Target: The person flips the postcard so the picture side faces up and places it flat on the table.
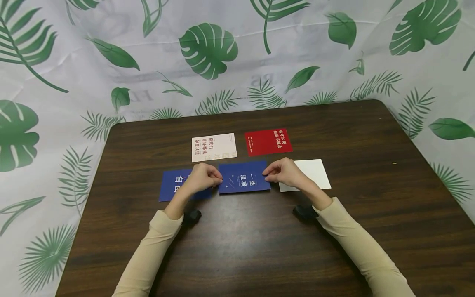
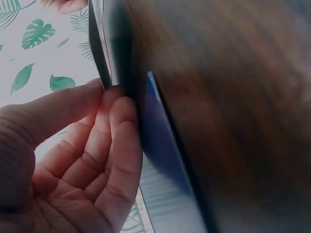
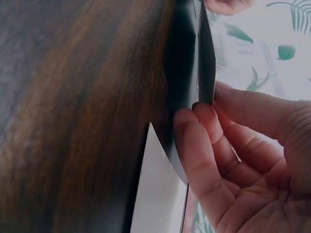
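Note:
A blue card [image 1: 231,173] with white characters spans the gap between my two hands, just above the tabletop. My left hand [image 1: 202,179] pinches its left edge between thumb and fingers, and my right hand [image 1: 285,172] pinches the opposite edge. Seen edge-on in the left wrist view, the card [image 2: 98,43] sits between thumb and fingertips; the right wrist view shows the same grip on the card's other end [image 3: 207,63]. Another blue card [image 1: 168,185] lies partly hidden under my left hand. Beside my right hand is a blank white card [image 1: 313,173].
Farther back on the dark wooden table [image 1: 237,247] lie a cream card [image 1: 214,147] with dark characters and a red card [image 1: 268,142] with light ones. A white curtain [image 1: 148,82] with green leaf prints hangs behind the table's far edge.

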Motion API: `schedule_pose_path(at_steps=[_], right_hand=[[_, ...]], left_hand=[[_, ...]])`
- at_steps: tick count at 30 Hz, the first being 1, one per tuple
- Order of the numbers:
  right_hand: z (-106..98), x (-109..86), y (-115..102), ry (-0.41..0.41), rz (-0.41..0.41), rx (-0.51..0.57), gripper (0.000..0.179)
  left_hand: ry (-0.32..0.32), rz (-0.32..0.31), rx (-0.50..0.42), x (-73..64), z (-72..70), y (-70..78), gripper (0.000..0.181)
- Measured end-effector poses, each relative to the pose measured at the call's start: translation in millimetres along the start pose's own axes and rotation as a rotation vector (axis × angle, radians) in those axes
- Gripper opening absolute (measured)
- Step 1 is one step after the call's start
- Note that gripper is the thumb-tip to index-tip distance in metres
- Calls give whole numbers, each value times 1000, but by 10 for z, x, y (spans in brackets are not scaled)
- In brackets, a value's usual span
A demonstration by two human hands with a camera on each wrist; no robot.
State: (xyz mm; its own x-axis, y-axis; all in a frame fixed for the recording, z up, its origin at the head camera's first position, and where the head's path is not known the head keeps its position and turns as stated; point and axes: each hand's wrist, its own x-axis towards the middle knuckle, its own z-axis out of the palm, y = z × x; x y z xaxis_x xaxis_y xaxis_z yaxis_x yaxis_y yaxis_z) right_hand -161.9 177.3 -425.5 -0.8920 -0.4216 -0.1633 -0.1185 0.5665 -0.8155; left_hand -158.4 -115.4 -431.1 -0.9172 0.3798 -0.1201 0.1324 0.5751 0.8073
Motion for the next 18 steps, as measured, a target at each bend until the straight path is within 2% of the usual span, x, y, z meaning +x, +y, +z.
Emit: schedule_pose_path(at_steps=[5,18], right_hand=[[23,42,-34,-10,29,-74,11],[83,137,-146,-20,32,-353,16]], left_hand=[[-30,11,69,36,10,54,10],[-103,-56,195,114,24,181,15]])
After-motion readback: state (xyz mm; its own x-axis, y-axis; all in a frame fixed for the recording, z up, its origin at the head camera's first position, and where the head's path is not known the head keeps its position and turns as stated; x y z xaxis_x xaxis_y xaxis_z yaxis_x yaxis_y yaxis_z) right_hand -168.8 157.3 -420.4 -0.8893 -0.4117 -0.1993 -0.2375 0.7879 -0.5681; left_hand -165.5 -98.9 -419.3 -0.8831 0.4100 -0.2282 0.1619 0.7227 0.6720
